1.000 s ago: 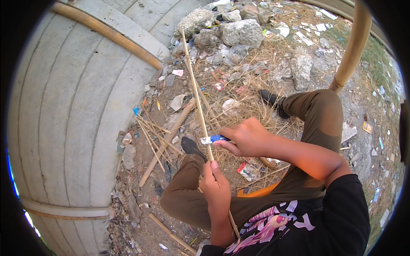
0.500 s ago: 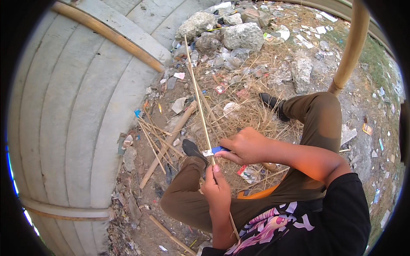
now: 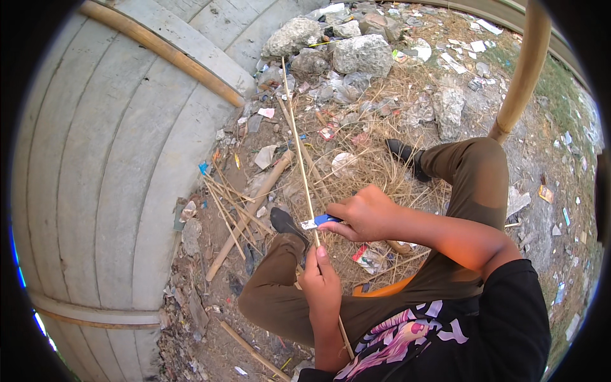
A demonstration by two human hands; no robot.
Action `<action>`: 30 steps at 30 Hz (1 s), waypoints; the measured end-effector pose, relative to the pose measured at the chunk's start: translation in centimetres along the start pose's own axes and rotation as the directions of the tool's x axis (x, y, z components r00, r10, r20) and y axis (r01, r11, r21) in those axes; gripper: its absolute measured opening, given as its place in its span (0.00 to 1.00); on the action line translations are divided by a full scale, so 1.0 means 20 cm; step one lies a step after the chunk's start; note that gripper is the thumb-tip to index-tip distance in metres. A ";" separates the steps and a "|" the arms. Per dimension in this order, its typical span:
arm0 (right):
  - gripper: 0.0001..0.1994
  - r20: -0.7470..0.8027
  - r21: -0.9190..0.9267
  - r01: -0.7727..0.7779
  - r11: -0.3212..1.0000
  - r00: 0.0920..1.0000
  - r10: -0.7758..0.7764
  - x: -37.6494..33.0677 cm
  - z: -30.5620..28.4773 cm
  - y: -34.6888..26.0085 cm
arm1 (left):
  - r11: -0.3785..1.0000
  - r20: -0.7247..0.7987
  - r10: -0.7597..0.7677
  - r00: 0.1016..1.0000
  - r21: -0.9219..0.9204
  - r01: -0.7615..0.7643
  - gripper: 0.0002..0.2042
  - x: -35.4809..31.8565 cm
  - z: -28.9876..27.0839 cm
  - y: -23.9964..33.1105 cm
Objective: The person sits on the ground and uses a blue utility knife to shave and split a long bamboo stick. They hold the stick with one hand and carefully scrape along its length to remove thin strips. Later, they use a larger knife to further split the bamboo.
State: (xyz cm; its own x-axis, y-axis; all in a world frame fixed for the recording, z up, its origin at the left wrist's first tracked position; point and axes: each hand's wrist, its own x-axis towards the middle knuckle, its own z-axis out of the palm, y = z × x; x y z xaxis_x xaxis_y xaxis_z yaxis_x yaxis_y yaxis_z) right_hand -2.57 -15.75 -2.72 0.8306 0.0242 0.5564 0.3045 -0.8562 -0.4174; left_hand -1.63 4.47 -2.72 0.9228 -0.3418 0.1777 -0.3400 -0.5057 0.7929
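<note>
The right hand (image 3: pixel 366 213) is closed around a small blue-handled knife (image 3: pixel 321 221), whose pale blade end is laid against a long thin bamboo strip (image 3: pixel 299 153). The left hand (image 3: pixel 321 283) is curled round the same strip lower down, with the thumb pressed along it just below the knife. The strip is held slanted: its far end is pointed up and away toward the rocks (image 3: pixel 356 51), and its near end is seen passing below the left hand beside the black shirt (image 3: pixel 484 331).

The hands are held over the knees of a seated person in brown trousers (image 3: pixel 280 299), and black shoes (image 3: pixel 283 223) are planted on the ground. Dry grass (image 3: pixel 375 165) and litter are spread on the dirt beyond the hands. A bundle of thin sticks (image 3: pixel 232 207) is lying to the left of the left shoe, just beside a thicker pole (image 3: pixel 248 219) that is laid slantwise on the ground. A curved concrete wall (image 3: pixel 108 159) is seen on the left, with a bamboo pole (image 3: pixel 159 48) resting along its top edge. Another thick bamboo pole (image 3: pixel 522 70) is standing upright at the upper right, beyond the right knee.
</note>
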 end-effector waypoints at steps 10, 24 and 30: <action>0.20 0.040 -0.022 -0.069 0.997 0.997 0.070 0.01 0.00 0.03 | 0.999 0.026 -0.027 0.999 0.029 0.026 0.18 -0.01 -0.01 0.04; 0.21 -0.155 -0.028 -0.450 0.892 0.884 0.441 0.11 -0.22 0.35 | 0.995 0.208 -0.006 0.978 -0.092 0.025 0.14 -0.11 0.04 0.11; 0.23 0.063 -0.040 -0.222 0.974 0.973 0.224 0.06 -0.13 0.21 | 0.992 0.213 -0.016 0.977 -0.121 0.042 0.12 -0.07 0.03 0.02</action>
State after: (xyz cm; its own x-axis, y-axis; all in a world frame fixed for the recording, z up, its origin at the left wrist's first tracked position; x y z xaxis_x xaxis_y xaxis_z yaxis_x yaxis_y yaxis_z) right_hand -1.57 -20.55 -1.98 0.9053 -0.1356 0.4026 0.0939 -0.8604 -0.5009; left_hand -3.15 4.20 -3.08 0.8682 -0.4949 0.0367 -0.2762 -0.4204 0.8643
